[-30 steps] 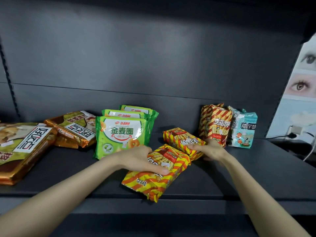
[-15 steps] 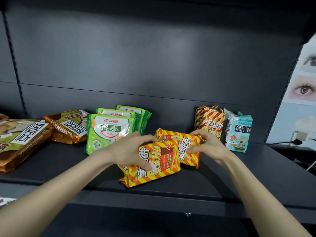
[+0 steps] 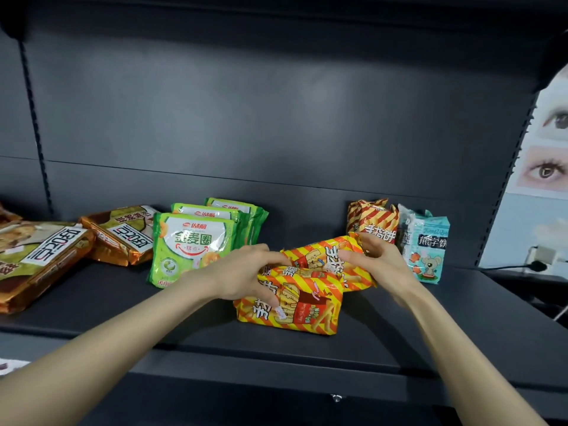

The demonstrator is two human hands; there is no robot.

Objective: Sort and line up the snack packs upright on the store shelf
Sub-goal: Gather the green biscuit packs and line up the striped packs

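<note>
Head-worn view, close, facing shelf (image 3: 479, 305)

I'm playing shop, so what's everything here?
shelf: one, dark grey, underneath
green packs: three, green, upright, left of middle
brown packs: at least two, brown-gold, lying at left
front yellow pack: one, yellow-red, middle
back yellow pack: one, yellow-red, just behind it
red striped pack: one, red-gold, upright, back right
blue pack: one, light blue, beside it
eye poster: one, pale, far right
left grip: one, bare, holds front yellow pack
right grip: one, bare, holds back yellow pack
</note>
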